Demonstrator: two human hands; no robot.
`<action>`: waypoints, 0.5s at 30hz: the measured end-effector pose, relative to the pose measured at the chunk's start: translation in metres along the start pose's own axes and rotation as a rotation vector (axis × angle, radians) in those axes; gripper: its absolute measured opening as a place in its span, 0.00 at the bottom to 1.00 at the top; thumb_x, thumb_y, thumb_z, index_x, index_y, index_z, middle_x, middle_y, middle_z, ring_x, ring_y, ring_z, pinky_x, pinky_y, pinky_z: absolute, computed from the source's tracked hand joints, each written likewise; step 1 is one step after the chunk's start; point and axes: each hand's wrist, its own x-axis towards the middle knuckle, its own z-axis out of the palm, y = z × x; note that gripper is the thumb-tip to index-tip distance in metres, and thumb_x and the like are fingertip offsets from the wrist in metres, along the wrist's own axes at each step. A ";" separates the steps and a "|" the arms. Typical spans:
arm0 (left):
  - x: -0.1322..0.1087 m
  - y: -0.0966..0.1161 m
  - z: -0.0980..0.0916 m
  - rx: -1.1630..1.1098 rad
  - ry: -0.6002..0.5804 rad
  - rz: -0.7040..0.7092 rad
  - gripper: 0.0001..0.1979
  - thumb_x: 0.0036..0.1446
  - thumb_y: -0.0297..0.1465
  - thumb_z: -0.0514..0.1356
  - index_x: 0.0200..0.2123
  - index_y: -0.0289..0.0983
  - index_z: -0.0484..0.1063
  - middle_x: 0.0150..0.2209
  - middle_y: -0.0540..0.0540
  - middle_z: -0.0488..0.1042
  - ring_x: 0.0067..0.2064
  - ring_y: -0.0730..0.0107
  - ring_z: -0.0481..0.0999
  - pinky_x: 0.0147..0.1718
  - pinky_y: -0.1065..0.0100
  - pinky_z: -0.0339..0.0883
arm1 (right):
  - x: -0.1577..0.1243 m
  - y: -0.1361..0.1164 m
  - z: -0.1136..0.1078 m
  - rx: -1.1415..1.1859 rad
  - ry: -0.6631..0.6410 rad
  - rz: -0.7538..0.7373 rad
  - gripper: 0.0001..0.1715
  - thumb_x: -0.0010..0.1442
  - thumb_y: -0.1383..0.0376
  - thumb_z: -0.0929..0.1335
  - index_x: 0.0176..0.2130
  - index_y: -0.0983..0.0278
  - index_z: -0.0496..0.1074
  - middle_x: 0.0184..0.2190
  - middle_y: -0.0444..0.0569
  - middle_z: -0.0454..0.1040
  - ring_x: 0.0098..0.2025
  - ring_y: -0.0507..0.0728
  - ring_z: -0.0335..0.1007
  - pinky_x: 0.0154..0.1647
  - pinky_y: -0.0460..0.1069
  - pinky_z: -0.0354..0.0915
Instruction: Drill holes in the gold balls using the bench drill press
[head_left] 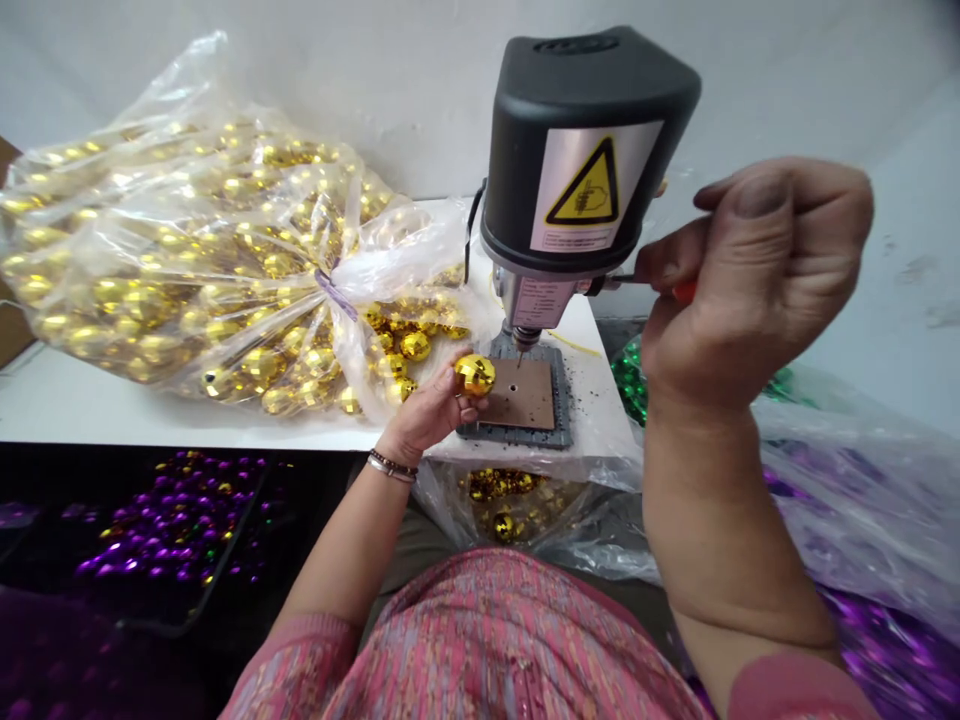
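Note:
A shiny gold faceted ball (475,375) is held in the fingers of my left hand (435,405), just left of the drill bit. My right hand (765,260) is closed around the feed lever (634,279) of a small black drill press (592,140); a bit of red shows between its fingers. The drill's chuck (525,338) and thin bit hang above a brown board (529,393) with a small dark hole in it. The board lies on the grey drill base (562,410), where dark crumbs are scattered. The ball and bit appear apart.
A large clear bag (187,240) of gold balls, tied in the middle, lies on the white table (75,400); loose gold balls (415,346) spill beside it. An open plastic bag (577,520) with gold balls hangs below the front edge. Purple balls (172,520) lie lower left, green pieces (631,380) at right.

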 end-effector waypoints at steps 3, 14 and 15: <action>0.002 -0.007 0.001 0.020 -0.003 -0.042 0.39 0.54 0.54 0.64 0.66 0.49 0.59 0.49 0.43 0.78 0.40 0.64 0.80 0.36 0.65 0.71 | 0.014 -0.001 0.004 -0.021 -0.017 0.047 0.10 0.64 0.63 0.65 0.32 0.65 0.68 0.26 0.34 0.67 0.21 0.37 0.62 0.23 0.40 0.53; 0.014 -0.001 0.008 0.211 0.056 -0.006 0.24 0.51 0.42 0.69 0.48 0.35 0.76 0.41 0.44 0.79 0.33 0.74 0.73 0.27 0.73 0.63 | 0.070 0.028 0.028 -0.039 -0.015 0.159 0.16 0.70 0.72 0.57 0.28 0.62 0.56 0.21 0.34 0.59 0.17 0.38 0.51 0.18 0.40 0.50; 0.015 0.000 0.010 0.261 0.062 0.001 0.24 0.52 0.42 0.69 0.50 0.36 0.75 0.40 0.45 0.78 0.33 0.74 0.73 0.27 0.73 0.64 | 0.071 0.029 0.028 -0.066 -0.040 0.186 0.16 0.70 0.71 0.56 0.29 0.62 0.55 0.23 0.34 0.59 0.18 0.37 0.52 0.20 0.39 0.50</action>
